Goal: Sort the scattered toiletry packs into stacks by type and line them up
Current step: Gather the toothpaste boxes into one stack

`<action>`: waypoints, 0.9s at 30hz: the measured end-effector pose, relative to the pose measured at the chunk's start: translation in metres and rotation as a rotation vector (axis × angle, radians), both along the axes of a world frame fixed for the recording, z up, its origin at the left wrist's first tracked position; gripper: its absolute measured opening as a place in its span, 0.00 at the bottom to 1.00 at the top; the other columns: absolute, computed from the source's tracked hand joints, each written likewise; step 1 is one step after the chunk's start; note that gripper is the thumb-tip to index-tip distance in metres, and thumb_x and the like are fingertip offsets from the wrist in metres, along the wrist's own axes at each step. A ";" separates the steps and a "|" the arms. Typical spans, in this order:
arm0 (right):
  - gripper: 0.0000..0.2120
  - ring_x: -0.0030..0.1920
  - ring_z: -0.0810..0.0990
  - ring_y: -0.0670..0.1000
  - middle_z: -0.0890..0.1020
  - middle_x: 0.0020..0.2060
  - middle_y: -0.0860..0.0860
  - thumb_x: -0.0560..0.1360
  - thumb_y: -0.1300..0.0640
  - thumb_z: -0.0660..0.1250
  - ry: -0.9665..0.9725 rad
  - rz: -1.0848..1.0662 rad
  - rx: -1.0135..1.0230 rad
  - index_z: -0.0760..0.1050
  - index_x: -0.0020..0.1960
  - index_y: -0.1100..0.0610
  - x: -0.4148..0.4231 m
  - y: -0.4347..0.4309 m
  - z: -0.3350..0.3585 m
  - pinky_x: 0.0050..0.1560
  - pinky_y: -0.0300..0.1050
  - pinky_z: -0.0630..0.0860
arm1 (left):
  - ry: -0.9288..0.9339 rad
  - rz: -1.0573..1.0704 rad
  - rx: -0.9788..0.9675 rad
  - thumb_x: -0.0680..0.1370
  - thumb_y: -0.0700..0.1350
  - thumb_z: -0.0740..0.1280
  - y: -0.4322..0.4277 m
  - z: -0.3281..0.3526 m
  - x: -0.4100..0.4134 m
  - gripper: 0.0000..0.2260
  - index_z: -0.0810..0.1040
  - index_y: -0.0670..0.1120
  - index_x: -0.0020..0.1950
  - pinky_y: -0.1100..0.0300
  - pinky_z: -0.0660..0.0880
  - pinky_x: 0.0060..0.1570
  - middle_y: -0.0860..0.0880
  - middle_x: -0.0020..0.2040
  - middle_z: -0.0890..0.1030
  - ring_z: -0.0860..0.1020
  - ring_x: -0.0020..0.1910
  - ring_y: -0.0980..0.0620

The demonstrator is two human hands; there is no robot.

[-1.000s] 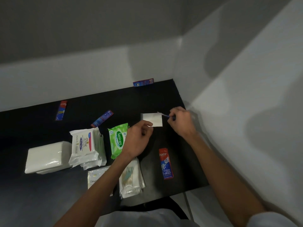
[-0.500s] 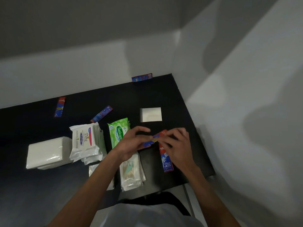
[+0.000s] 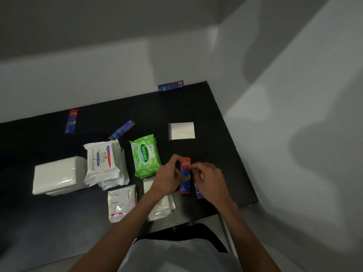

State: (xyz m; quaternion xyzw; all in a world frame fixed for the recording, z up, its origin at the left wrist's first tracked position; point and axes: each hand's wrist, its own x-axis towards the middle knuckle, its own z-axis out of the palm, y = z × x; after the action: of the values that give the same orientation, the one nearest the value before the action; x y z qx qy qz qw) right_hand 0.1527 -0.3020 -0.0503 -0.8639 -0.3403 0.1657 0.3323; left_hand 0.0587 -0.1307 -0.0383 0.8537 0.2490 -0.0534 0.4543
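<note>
Black surface [image 3: 216, 118] carries the white tissue block [image 3: 59, 173], Dove wipes stack [image 3: 102, 161] and green Sanicare stack [image 3: 145, 156]. Near its front right edge the left hand [image 3: 167, 179] pinches a red toothpaste sachet [image 3: 185, 185]; the right hand [image 3: 210, 181] curls against its right edge, grip not discernible. Sachet's long axis runs away from the person, just beside a second sachet [image 3: 198, 192] under the right hand

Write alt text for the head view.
The left hand and right hand hold a red toothpaste sachet at the black table's near right. Left of them lie stacks of green wipes, Dove wipes and white tissues; three more sachets lie scattered beyond.
</note>
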 end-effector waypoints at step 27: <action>0.17 0.52 0.83 0.44 0.79 0.61 0.48 0.82 0.50 0.72 0.154 -0.161 -0.086 0.76 0.69 0.49 0.000 -0.026 -0.039 0.56 0.46 0.85 | 0.194 -0.267 0.388 0.75 0.45 0.78 -0.036 -0.016 0.001 0.34 0.67 0.46 0.78 0.51 0.79 0.64 0.49 0.74 0.66 0.73 0.68 0.44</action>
State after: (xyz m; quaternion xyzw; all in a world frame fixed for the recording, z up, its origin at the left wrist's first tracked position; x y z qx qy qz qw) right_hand 0.1528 -0.3278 -0.0896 -0.8866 -0.2356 0.2190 0.3324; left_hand 0.0600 -0.1672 -0.0547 0.9410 0.1822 -0.1461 0.2449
